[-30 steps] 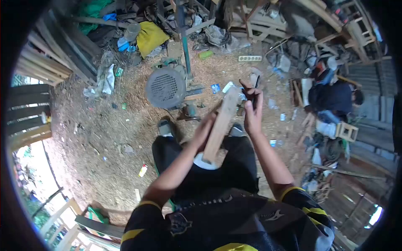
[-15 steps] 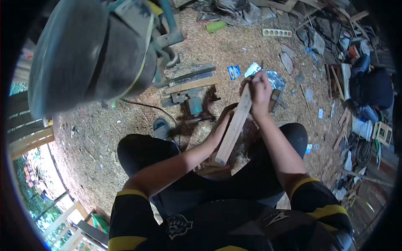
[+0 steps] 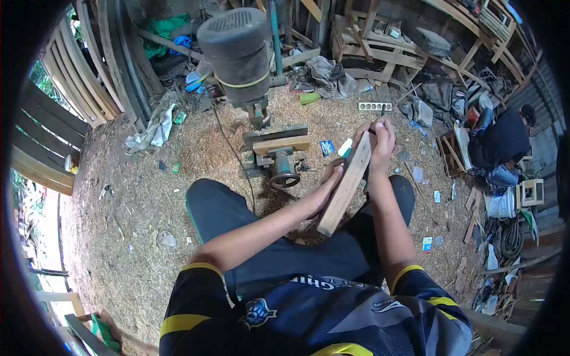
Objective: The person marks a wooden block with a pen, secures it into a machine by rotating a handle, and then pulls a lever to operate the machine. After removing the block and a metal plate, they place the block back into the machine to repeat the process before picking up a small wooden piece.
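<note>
The left hand (image 3: 330, 180) is closed around the middle of a wooden board (image 3: 346, 185), gripping it from the side. The right hand (image 3: 380, 140) sits curled at the board's upper end and touches it, but I cannot tell whether it grips the wood itself or something small against it. The board is held in the air between the two hands, slanting from the right hand down towards the lap, above the person's black trousers (image 3: 221, 204). Just beyond the left hand, a metal vise (image 3: 280, 161) with a short plank across it stands on the sawdust floor (image 3: 142, 196). A blue packet (image 3: 326, 147) lies beside it. Farther out from the right hand lies a white block with holes (image 3: 374, 107). Past the vise, well away from both hands, rises a machine with a grey motor (image 3: 236, 44). Well off to the left-hand side, wooden slats (image 3: 89, 80) lean together. Far out on the right-hand side another person (image 3: 504, 139) in dark clothes crouches among scrap wood, near a small wooden crate (image 3: 531, 191).
</note>
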`<action>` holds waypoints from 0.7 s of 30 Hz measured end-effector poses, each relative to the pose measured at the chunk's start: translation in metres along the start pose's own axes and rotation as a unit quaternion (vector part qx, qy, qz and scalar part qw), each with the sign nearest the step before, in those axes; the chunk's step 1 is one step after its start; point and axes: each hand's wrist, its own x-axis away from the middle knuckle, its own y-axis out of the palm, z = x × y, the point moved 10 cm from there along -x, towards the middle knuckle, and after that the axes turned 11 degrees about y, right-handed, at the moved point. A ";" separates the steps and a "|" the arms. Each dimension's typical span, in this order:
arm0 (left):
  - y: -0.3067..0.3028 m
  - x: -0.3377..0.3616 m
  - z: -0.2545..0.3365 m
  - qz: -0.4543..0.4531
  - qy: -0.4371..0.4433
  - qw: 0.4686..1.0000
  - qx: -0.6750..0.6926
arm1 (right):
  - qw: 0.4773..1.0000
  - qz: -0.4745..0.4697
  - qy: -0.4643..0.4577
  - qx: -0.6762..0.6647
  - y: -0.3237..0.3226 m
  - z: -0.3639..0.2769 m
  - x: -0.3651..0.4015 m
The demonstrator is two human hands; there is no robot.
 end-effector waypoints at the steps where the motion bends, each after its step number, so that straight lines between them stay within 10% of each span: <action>1: 0.007 0.003 0.004 -0.025 0.016 1.000 -0.007 | 1.000 0.000 -0.011 0.019 0.009 -0.020 0.004; 7: 0.048 0.048 0.085 -0.149 0.156 0.972 -0.088 | 0.996 -0.008 -0.074 0.059 0.047 -0.101 0.009; 13: 0.069 0.094 0.240 -0.209 0.478 0.796 -0.309 | 0.995 -0.016 0.083 -0.044 0.056 -0.059 -0.068; 21: -0.032 0.050 0.151 0.040 0.381 0.855 -0.348 | 0.989 0.103 0.101 0.030 0.031 0.080 -0.109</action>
